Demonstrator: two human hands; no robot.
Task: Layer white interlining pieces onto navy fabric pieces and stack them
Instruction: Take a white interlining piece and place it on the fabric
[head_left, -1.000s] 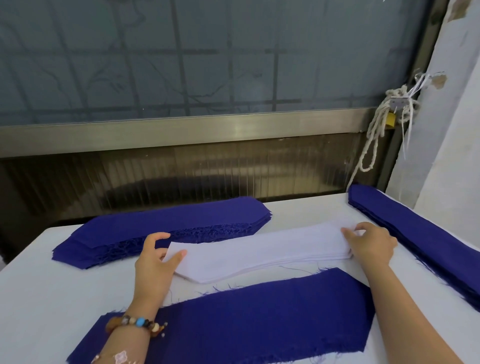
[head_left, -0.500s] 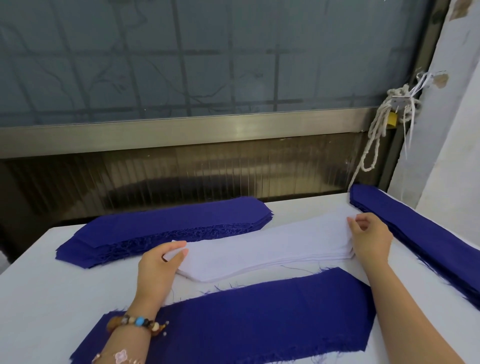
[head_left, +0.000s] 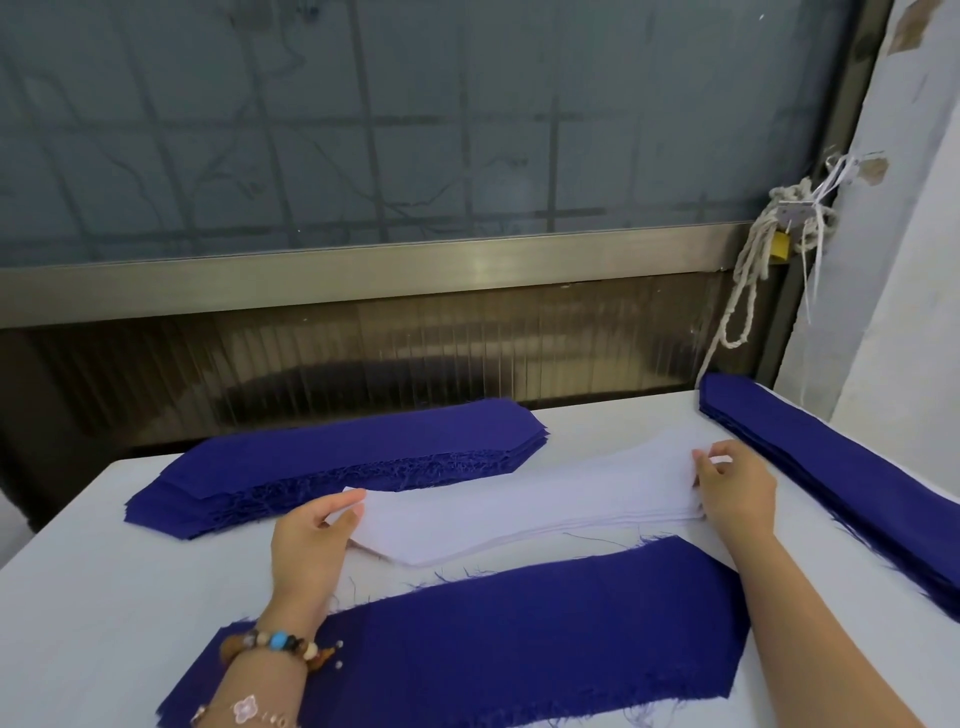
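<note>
A stack of white interlining pieces (head_left: 524, 506) lies across the middle of the white table. My left hand (head_left: 311, 540) pinches the left end of the top sheet between thumb and fingers. My right hand (head_left: 737, 488) pinches the right end of the same stack. In front of the stack, nearest me, a single navy fabric piece (head_left: 519, 639) lies flat with frayed edges, under both forearms.
A thick stack of navy pieces (head_left: 337, 457) sits behind the interlining at the back left. Another navy stack (head_left: 852, 478) runs along the table's right edge. A ribbed panel and window stand behind the table (head_left: 88, 597); a rope (head_left: 748, 291) hangs at the back right.
Both hands have shifted slightly along the interlining ends, and the left thumb and fingers have closed on the top sheet's left tip. The stack's right end has lifted a little.
</note>
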